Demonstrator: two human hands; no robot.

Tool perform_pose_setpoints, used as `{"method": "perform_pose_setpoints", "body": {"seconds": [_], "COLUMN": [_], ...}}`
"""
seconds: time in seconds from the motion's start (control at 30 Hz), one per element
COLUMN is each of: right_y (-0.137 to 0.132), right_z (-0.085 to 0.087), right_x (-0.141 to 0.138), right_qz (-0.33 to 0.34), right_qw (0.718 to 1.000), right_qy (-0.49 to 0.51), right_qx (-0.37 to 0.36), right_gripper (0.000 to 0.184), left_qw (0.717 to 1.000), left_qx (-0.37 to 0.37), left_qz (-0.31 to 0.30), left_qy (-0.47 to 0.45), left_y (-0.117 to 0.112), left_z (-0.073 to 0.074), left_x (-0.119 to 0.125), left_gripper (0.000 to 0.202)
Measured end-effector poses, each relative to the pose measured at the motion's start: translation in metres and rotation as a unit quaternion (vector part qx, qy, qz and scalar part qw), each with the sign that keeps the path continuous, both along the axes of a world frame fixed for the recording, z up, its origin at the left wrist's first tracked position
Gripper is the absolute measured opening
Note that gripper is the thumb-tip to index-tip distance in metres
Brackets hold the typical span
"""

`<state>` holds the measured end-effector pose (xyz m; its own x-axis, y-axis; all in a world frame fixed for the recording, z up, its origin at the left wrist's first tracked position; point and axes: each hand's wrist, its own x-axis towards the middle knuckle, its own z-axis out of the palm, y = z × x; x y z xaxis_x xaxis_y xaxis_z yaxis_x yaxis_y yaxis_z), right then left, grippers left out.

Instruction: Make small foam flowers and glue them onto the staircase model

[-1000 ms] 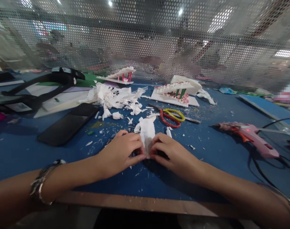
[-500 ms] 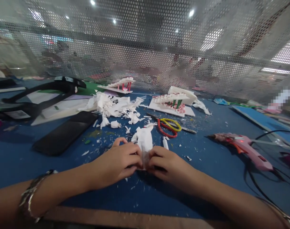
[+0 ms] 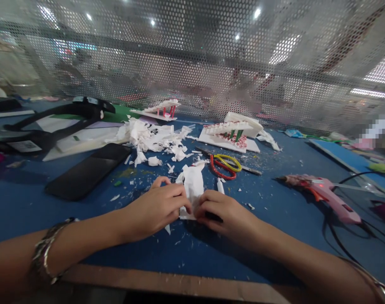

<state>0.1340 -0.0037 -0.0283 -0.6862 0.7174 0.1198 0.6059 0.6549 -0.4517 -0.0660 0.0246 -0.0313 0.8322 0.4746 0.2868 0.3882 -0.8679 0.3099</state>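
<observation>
A piece of white paper [image 3: 193, 181] with a torn, ragged far end lies on the table between my hands. My left hand [image 3: 162, 207] has its fingers curled down on the paper's left edge. On the other side, my right hand [image 3: 226, 214] pinches the near right edge, its fingertips partly hidden. A straight near edge of the paper shows between them. Just beyond it are scissors [image 3: 225, 168] with one red and one yellow handle. A small rolled white piece [image 3: 220, 185] lies by my right hand.
Torn white scraps [image 3: 148, 137] heap up beyond my left hand, near a black phone-like slab [image 3: 87, 173]. Two small stair models [image 3: 232, 136] stand at the back before a perforated metal screen [image 3: 192, 63]. A pink glue gun [image 3: 331, 196] with its cord lies at right.
My left fingers have shifted slightly up and away from the paper's near edge, baring more of its lower left corner. The right hand stays at the paper. The view has tilted slightly.
</observation>
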Motion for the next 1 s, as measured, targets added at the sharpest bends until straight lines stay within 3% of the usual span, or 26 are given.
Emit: {"method": "perform_pose_setpoints", "body": {"seconds": [0.2, 0.4, 0.67, 0.83, 1.0], "right_y": [-0.003, -0.004, -0.004, -0.002, -0.003], "right_z": [-0.001, -0.001, 0.007, 0.011, 0.012], "right_x": [-0.003, -0.005, 0.001, 0.003, 0.005], "right_qz": [-0.001, -0.012, -0.063, -0.094, -0.116], "right_qw": [0.998, 0.994, 0.988, 0.984, 0.979], "right_qy": [-0.039, -0.065, -0.036, 0.005, 0.066], "right_qx": [0.054, 0.086, 0.138, 0.151, 0.156], "right_gripper": [0.019, 0.015, 0.018, 0.018, 0.01], "left_qw": [1.0, 0.999, 0.993, 0.99, 0.991], "left_qx": [-0.011, 0.032, 0.082, 0.074, 0.004], "left_qz": [-0.005, -0.003, 0.07, 0.113, 0.12], "left_qy": [0.001, 0.018, 0.047, 0.043, -0.054], "left_y": [-0.001, -0.002, -0.005, -0.006, -0.003], "left_z": [0.001, 0.001, 0.022, 0.031, 0.025], "left_x": [0.005, 0.015, 0.029, 0.033, 0.032], "left_gripper": [0.021, 0.01, 0.01, 0.012, 0.014]}}
